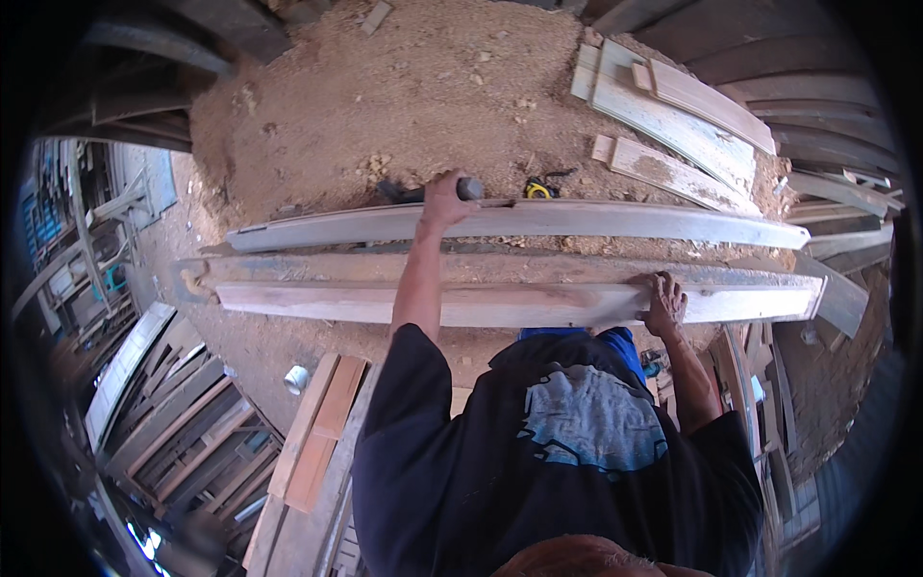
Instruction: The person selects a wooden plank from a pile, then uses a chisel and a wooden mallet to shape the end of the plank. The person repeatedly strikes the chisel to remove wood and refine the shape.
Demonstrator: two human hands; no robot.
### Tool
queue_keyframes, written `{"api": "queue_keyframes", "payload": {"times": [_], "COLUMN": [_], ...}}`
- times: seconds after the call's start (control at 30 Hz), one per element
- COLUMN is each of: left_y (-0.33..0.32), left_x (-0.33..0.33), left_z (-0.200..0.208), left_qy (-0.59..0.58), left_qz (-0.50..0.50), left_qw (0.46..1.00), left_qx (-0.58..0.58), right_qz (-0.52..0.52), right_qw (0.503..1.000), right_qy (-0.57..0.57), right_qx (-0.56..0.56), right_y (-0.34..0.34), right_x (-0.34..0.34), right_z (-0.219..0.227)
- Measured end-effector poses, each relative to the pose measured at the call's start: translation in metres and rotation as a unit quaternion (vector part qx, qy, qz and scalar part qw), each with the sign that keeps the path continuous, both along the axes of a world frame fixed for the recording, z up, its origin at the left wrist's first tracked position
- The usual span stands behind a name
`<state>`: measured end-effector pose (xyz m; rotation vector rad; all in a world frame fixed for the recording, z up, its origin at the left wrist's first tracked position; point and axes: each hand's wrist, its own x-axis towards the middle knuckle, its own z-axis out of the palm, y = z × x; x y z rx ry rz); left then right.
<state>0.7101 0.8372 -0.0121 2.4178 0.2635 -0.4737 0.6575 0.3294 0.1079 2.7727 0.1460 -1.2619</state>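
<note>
My left hand (446, 203) is closed round a dark tool (469, 188) with a blunt, rounded grey end; its exact kind is not clear. It is held at the far edge of a long grey-white plank (596, 222). My right hand (665, 306) lies across a second, paler plank (519, 302) nearer to me, its fingers bent over the top. A brownish smear on the wood beside these fingers is too blurred to name. Between the two planks runs a thick, rough timber (385, 266). A yellow and black tape measure (540, 189) lies just past the far plank.
Sawdust and shavings cover the ground (404, 106). Pale boards (663, 111) lie at the far right. Reddish boards (322, 442) and a white cup-like container (296, 379) are at the near left. Stacked timber (197, 423) fills the left side, and more wood leans at the right.
</note>
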Motion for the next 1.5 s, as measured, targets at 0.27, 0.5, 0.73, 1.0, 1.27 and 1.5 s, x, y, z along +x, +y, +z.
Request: {"api": "queue_keyframes", "payload": {"times": [0.27,0.5,0.73,1.0,1.27,1.5], "left_y": [-0.018,-0.040,-0.127,-0.239,-0.160,-0.017], "left_x": [-0.063,-0.012,-0.033,-0.069,-0.059,-0.055], "left_z": [0.047,0.082,0.131,0.199,0.103,-0.035], "left_qy": [-0.128,-0.249,-0.258,-0.315,0.139,0.051], "left_qz": [-0.069,0.240,-0.042,-0.301,0.232,0.761], "left_qw": [0.985,0.907,0.927,0.850,0.939,0.496], "left_qx": [-0.088,-0.239,-0.271,-0.296,-0.211,-0.414], "right_qz": [0.008,-0.063,-0.481,-0.580,-0.647,-0.494], "right_qw": [0.997,0.993,0.693,0.558,0.617,0.812], "right_qy": [0.053,-0.034,0.250,0.281,0.205,0.138], "right_qx": [-0.057,0.088,0.475,0.523,0.399,0.279], "right_y": [0.004,0.043,0.129,0.070,-0.041,-0.040], "right_x": [0.009,0.040,0.045,0.053,-0.003,-0.035], "right_z": [-0.009,-0.026,-0.029,-0.031,0.006,0.019]}}
